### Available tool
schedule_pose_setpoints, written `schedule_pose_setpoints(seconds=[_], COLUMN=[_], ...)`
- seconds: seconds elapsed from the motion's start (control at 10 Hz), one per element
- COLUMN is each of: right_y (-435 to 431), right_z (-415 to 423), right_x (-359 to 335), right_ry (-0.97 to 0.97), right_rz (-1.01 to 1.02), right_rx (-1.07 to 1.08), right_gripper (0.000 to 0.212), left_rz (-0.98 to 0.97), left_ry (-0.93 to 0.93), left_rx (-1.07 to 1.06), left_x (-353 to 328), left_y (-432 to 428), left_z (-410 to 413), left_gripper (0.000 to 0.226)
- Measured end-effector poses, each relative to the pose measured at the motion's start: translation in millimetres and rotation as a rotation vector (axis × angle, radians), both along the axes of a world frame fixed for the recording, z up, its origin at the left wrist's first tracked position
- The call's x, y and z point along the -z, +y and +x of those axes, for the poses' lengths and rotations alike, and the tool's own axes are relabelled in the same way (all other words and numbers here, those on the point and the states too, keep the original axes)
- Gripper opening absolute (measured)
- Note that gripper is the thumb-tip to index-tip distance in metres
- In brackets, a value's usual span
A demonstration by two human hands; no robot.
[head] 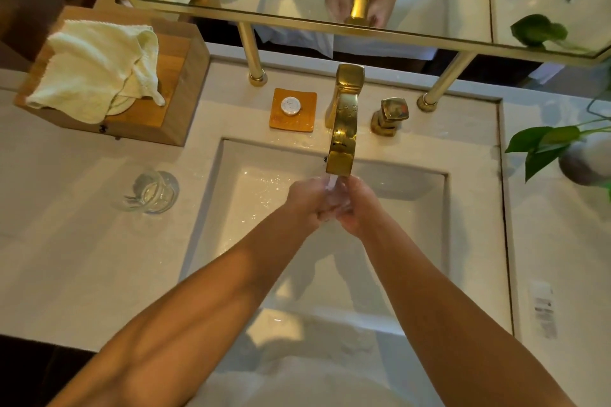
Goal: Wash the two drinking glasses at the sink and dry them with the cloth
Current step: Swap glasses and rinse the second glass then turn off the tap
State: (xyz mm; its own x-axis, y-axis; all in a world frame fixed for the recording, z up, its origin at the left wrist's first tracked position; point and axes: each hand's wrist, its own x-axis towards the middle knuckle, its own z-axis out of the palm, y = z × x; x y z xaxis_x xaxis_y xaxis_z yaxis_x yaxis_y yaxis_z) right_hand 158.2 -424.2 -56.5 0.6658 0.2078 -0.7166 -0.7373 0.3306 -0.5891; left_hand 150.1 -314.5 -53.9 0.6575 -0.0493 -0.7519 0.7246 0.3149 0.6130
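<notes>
Glass [337, 198], clear and wet, in curled fingers [322, 212] under squared golden tap [342, 139]

Nothing here is showing sharply enough to read. A white sticker [544, 310] is lying on the desk [558, 241] at the right, its print blurred. A round white disc [290, 106] on the orange dish [305, 122] is carrying marks too small to tell.

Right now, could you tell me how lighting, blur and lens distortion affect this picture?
Head view: dim, warm light tints everything yellow; glare spots the gold tap; running water and motion blur smear the left hand, the right hand and the held glass between them; the wide lens bows the mirror frame; the counter glass is soft but readable.
</notes>
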Motion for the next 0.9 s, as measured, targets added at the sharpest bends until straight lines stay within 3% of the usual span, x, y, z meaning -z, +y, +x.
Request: schedule_pose_setpoints(seconds=[0.1, 0.2, 0.3, 0.4, 0.5, 0.7, 0.9], right_y=[-2.2, -1.6, -7.3, -6.1, -4.5, -9.9, -2.5], right_z=[-3.8, -1.8, 3.6, -0.2, -2.8, -4.0, -9.7], right_x=[6.9, 1.6, -4.2, -1.9, 7.6, 15.3, 3.5], right_ry=[-0.085, 0.083, 0.316, 0.416, 0.432, 0.47, 0.4], right_rz=[-0.035, 0.045, 0.071, 0.133, 0.178, 0.377, 0.385], right_rx=[-0.019, 0.036, 0.044, 0.076, 0.255, 0.38, 0.354], right_gripper=[0.049, 0.036, 0.037, 0.04, 0.044, 0.042, 0.06], left_rz=[-0.231, 0.614, 1.205, 1.091, 1.171, 1.595, 1.607], left_ry=[0.148, -0.313, -1.304, -1.265, -0.907, -1.268, -1.354], left_rx=[-0.073, 0.239, 0.833, 1.045, 0.883, 1.035, 1.079], left_x=[7.6, 2.9, 11.8, 2.6, -25.2, -11.1, -1.5], left_y=[6.8, -6.9, 15.4, 29.4, 0.2, -8.9, -3.9], left_z=[5.9, -18.0, -29.4, -15.1, -14.0, -10.1, -13.4], left_gripper=[0.031, 0.031, 0.034, 0.041, 0.038, 0.028, 0.029])
